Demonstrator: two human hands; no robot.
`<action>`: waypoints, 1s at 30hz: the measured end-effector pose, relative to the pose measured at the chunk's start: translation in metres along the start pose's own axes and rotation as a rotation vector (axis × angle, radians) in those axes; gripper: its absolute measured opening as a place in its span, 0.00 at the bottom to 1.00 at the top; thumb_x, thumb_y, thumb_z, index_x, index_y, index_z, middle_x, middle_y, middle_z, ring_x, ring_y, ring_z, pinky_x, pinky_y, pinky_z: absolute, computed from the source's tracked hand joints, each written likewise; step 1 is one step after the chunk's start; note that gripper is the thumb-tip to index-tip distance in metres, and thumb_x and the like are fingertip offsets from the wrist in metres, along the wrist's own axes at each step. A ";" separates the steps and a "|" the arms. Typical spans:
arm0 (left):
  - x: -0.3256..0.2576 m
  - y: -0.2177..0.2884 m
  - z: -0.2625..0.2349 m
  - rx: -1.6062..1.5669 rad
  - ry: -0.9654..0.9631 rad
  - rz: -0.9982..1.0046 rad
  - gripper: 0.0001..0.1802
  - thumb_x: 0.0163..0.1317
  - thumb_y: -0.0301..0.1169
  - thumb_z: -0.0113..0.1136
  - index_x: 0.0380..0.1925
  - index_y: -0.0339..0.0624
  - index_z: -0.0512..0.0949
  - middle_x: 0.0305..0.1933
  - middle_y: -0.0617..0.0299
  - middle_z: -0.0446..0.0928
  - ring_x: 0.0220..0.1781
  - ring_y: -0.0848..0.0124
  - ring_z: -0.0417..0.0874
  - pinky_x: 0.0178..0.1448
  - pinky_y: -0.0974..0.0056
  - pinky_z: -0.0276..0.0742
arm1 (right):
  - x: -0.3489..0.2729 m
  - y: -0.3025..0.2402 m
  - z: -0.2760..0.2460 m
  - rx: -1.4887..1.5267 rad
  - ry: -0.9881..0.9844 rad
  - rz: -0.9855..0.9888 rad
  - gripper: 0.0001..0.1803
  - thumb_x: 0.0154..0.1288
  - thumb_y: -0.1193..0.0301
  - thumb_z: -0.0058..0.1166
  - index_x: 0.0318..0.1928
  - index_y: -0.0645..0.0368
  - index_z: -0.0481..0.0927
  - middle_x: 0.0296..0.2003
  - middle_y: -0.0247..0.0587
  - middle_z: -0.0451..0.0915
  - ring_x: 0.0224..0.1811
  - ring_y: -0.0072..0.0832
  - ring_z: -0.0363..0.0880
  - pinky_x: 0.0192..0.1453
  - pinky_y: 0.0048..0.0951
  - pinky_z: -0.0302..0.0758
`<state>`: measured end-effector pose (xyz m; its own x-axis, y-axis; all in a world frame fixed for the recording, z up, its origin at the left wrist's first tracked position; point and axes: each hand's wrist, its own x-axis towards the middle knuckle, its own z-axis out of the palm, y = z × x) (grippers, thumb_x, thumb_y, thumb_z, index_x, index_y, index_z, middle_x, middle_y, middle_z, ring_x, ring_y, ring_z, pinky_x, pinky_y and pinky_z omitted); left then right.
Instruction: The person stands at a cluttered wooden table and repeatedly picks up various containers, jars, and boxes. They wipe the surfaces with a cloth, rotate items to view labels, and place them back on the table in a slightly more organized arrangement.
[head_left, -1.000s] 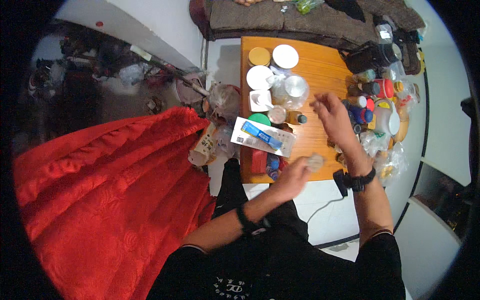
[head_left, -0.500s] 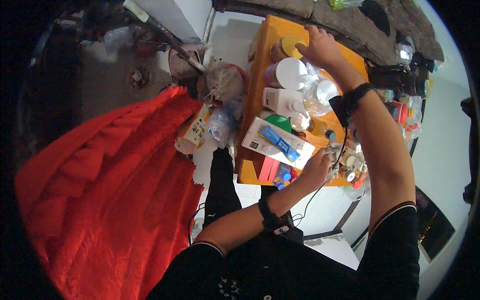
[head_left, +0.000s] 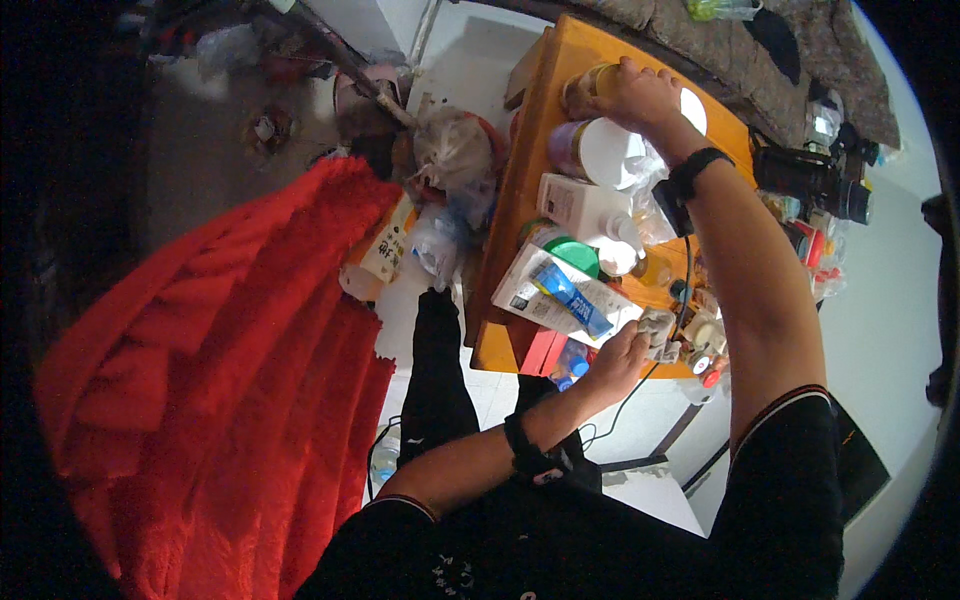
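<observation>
Item 1: clear cylindrical jar w/ yellow lid point(head_left: 578, 95). Loc.: far-left corner of orange wooden tabletop point(head_left: 582, 42). Appears upright, long axis approx. vert.

Item 2: R hand point(head_left: 645, 98), bare. Pos.: at jar's lid, jar lying just to its L; R hand much the nearer. Grip: fingers bent over lid; whether pressed tight, can't tell, undersides hidden.

Item 3: L hand point(head_left: 622, 365), bare. Pos.: nr. edge of tabletop, well apart from jar. Grip: pinching item 4.

Item 4: crumpled greyish cloth point(head_left: 658, 336), soft, sticking out beyond L fingertips.

Item 5: row down L edge, far to nr.: wide round white-lidded jar point(head_left: 608, 153), next to item 1; squarish white plastic bottle point(head_left: 572, 205); round green-lidded jar point(head_left: 575, 257); flat white printed box point(head_left: 518, 288) w/ slim blue packet point(head_left: 572, 298) on top.

Item 6: red box point(head_left: 541, 350), nr.-left corner, below white box.
</observation>
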<state>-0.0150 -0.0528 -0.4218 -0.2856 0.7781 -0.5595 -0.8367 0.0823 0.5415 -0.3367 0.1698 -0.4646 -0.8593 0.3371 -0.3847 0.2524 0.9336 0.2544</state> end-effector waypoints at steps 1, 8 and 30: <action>-0.001 -0.002 -0.001 0.035 0.012 -0.003 0.17 0.88 0.39 0.44 0.58 0.35 0.72 0.54 0.55 0.79 0.55 0.70 0.85 0.61 0.60 0.88 | 0.001 -0.001 0.001 0.001 0.004 0.009 0.49 0.61 0.30 0.63 0.69 0.56 0.76 0.61 0.59 0.85 0.66 0.61 0.80 0.71 0.59 0.72; -0.009 -0.019 -0.002 0.181 0.056 0.065 0.18 0.87 0.40 0.46 0.58 0.34 0.73 0.48 0.56 0.80 0.48 0.71 0.83 0.53 0.60 0.84 | -0.015 0.001 -0.020 0.127 0.196 -0.026 0.48 0.60 0.32 0.64 0.63 0.61 0.78 0.55 0.63 0.86 0.62 0.61 0.83 0.67 0.60 0.76; -0.083 -0.027 -0.005 0.489 0.091 -0.010 0.15 0.82 0.37 0.49 0.46 0.33 0.72 0.39 0.35 0.77 0.44 0.40 0.82 0.49 0.45 0.75 | -0.118 0.209 0.033 0.403 0.287 0.397 0.53 0.57 0.46 0.75 0.74 0.62 0.68 0.62 0.76 0.76 0.61 0.65 0.83 0.63 0.52 0.85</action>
<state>0.0291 -0.1223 -0.3933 -0.3365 0.7202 -0.6067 -0.5289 0.3886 0.7545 -0.1680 0.3297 -0.3959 -0.7369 0.6731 -0.0626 0.6758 0.7356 -0.0464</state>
